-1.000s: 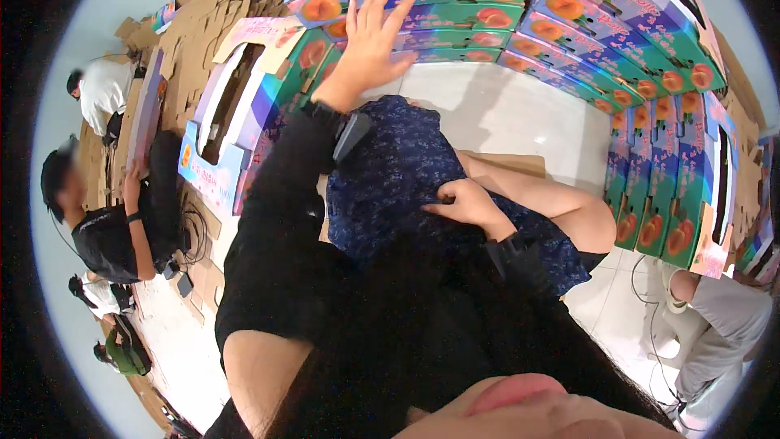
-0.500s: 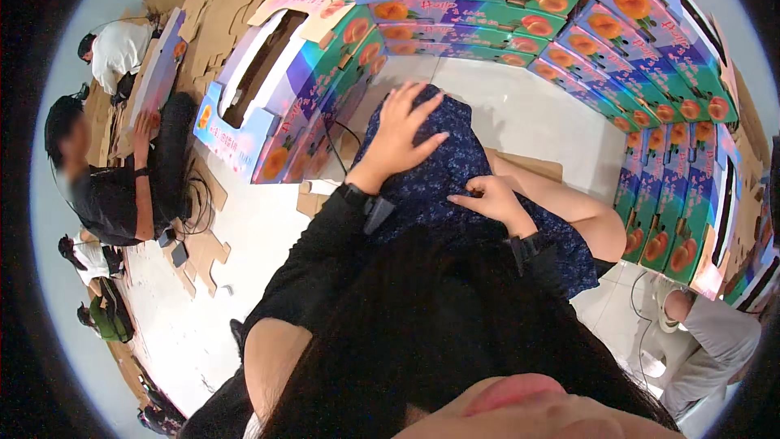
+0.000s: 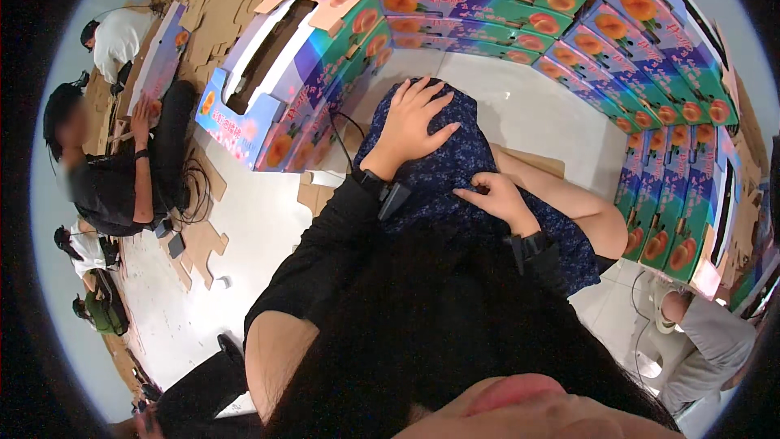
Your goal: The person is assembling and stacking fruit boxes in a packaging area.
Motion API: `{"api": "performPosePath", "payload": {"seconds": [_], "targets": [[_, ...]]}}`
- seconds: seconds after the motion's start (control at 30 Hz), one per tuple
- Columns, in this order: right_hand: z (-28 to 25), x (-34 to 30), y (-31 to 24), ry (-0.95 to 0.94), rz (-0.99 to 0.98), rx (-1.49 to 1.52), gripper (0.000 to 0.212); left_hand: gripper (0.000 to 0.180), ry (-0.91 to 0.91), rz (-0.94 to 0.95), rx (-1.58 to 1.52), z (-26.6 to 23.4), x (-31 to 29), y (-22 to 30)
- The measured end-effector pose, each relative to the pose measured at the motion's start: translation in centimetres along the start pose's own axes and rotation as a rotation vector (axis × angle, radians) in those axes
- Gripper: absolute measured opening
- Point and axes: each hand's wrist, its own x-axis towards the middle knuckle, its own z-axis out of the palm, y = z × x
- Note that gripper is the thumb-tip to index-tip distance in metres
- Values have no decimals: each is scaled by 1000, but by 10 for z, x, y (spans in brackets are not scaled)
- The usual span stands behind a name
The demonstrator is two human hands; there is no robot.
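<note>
1. Blue patterned skirt (image 3: 443, 175): draped across the legs (image 3: 569, 195), directly under both hands. Should handle soft, light and limp; low slip, hard to damage. Best taken at a loose fold or along the hem, not where pulled smooth.
2. Left hand (image 3: 418, 126): rests palm down on the far part of the skirt. Fingers fanned wide, thumb out to the side. Touches cloth, grasps nothing.
3. Right hand (image 3: 500, 199): sits on the nearer part of the skirt, near the left hand, not touching it. Index arched toward thumb, remaining fingers partly curled. Cannot tell: cloth pinched or just touched.
4. Slotted carton (image 3: 321, 85): tops the stack at left, near the left hand, no contact. Contents not visible. Probably light if empty, stiff along folded edges, slightly slick on printed faces, dents easily. Take hold at the long top slot, or with 1 palm per side wall.
5. Far carton stack (image 3: 479, 4) and right carton stack (image 3: 642, 41): past the legs, clear of both hands.
</note>
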Motion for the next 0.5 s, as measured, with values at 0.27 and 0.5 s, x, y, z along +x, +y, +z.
{"api": "performPosePath", "payload": {"seconds": [0.27, 0.5], "targets": [[4, -1, 4, 18, 15, -2, 39, 38, 21, 10, -21, 0, 1, -1], [4, -2, 3, 19, 24, -18, 38, 36, 45, 0, -29, 1, 0, 0]]}}
